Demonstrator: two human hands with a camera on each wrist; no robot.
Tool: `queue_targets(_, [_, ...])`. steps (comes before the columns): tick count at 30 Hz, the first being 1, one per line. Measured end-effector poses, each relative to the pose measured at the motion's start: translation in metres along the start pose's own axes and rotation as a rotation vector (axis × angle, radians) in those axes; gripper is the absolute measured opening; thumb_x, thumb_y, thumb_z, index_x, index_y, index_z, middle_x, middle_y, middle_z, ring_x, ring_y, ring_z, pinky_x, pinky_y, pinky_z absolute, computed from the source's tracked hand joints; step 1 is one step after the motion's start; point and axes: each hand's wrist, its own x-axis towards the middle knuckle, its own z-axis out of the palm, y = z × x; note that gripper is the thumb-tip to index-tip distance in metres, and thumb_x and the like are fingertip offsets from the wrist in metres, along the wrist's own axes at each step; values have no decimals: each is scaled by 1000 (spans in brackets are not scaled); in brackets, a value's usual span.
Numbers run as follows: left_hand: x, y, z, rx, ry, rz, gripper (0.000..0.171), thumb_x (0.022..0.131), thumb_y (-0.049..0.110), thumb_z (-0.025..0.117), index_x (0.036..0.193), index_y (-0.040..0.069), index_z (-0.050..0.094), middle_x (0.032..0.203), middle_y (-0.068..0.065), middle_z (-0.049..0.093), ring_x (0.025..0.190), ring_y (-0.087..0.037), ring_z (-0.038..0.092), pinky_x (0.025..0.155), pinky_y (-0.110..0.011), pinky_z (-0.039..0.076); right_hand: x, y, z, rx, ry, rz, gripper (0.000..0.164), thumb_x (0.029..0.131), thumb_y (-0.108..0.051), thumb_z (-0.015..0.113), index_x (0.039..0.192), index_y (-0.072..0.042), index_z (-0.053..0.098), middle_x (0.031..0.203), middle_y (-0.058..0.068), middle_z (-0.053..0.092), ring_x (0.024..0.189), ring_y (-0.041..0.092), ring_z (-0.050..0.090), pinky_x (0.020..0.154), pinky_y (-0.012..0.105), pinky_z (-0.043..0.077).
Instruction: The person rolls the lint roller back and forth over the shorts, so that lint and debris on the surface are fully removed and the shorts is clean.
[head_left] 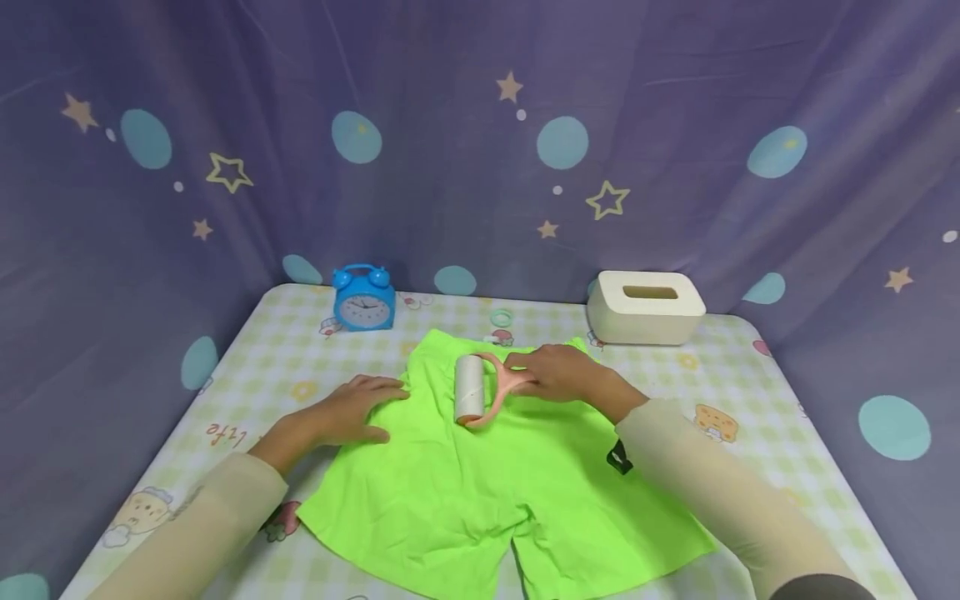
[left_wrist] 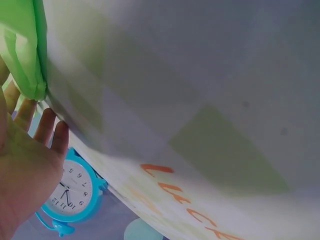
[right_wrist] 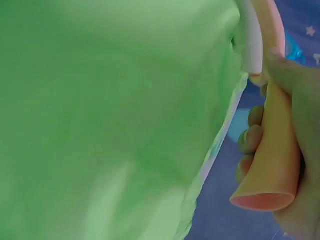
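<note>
Neon green shorts [head_left: 450,492] lie spread on the table, waistband toward the back. My right hand [head_left: 555,372] grips the pink handle of a lint roller [head_left: 470,388], whose white roll rests on the upper part of the shorts. In the right wrist view the fingers wrap round the flared handle [right_wrist: 275,160]. My left hand [head_left: 352,410] rests at the left edge of the shorts, fingers extended and loosely spread. The left wrist view shows its fingertips at the green cloth [left_wrist: 25,65], pinching nothing that I can see.
A blue alarm clock [head_left: 364,300] stands at the back left of the table. At the back right sits a cream tissue box [head_left: 647,308]. A small mint-green ring [head_left: 501,317] lies behind the waistband. A patterned purple curtain [head_left: 465,208] hangs behind the checked tablecloth [head_left: 270,375].
</note>
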Motion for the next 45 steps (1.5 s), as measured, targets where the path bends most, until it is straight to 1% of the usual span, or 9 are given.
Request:
queue_targets(4, [1, 1, 2, 4, -10, 1, 69, 90, 32, 78, 151, 15, 51, 158, -14, 44, 142, -43, 38, 111, -67, 33, 13, -19, -5, -41, -31, 27, 32, 102, -46, 59, 129, -30, 58, 70, -6, 59, 61, 9, 54, 56, 29, 43])
queue_targets(10, [-1, 4, 0, 20, -12, -3, 68, 90, 31, 79, 151, 15, 51, 157, -14, 44, 143, -43, 38, 112, -67, 34, 30, -39, -15, -101, -67, 64, 24, 102, -46, 59, 118, -28, 56, 69, -4, 53, 62, 13, 51, 55, 31, 40])
queue_targets(13, [-2, 3, -2, 29, -5, -3, 68, 90, 30, 79, 150, 14, 51, 157, -14, 44, 142, -43, 39, 112, -66, 34, 36, -43, -11, -105, -54, 57, 27, 103, -48, 56, 121, -28, 57, 67, -5, 51, 61, 12, 50, 54, 29, 39])
queue_targets(18, [-1, 5, -4, 30, -3, 16, 68, 91, 30, 78, 150, 14, 51, 157, -14, 45, 142, -42, 39, 112, -64, 35, 42, -47, -3, -77, -4, 46, 34, 102, -50, 56, 127, -26, 58, 62, -7, 48, 57, 10, 47, 52, 26, 38])
queue_targets(24, [0, 7, -6, 18, -3, 4, 67, 90, 30, 78, 149, 12, 52, 156, -15, 45, 142, -42, 40, 113, -63, 36, 50, -57, 0, -81, 44, 70, 36, 101, -53, 57, 124, -24, 58, 61, -5, 48, 56, 11, 48, 50, 29, 38])
queue_targets(30, [-2, 6, -4, 15, 1, -9, 68, 89, 29, 80, 149, 10, 53, 156, -15, 47, 141, -43, 41, 113, -63, 36, 53, -68, 6, -85, 54, 142, 34, 100, -55, 58, 117, -26, 59, 66, -5, 54, 57, 11, 51, 47, 30, 39])
queue_targets(35, [-3, 5, -2, 31, 20, 14, 68, 88, 30, 80, 147, 8, 54, 154, -16, 49, 139, -44, 43, 112, -62, 38, 57, -74, 7, -118, 84, 139, 32, 100, -54, 59, 112, -24, 59, 67, -3, 54, 55, 12, 49, 45, 29, 35])
queue_targets(42, [-3, 4, -3, 30, 10, 4, 69, 89, 32, 80, 149, 9, 53, 156, -16, 47, 140, -44, 42, 112, -63, 37, 52, -72, 8, -82, 47, 138, 34, 101, -52, 57, 119, -24, 58, 66, -4, 52, 53, 10, 47, 47, 27, 36])
queue_targets(45, [-2, 4, -3, 26, 2, -1, 70, 90, 33, 78, 151, 11, 51, 157, -14, 45, 142, -43, 40, 113, -64, 36, 47, -67, 12, -65, 61, 121, 35, 101, -52, 57, 120, -23, 58, 65, -5, 52, 53, 9, 46, 48, 26, 35])
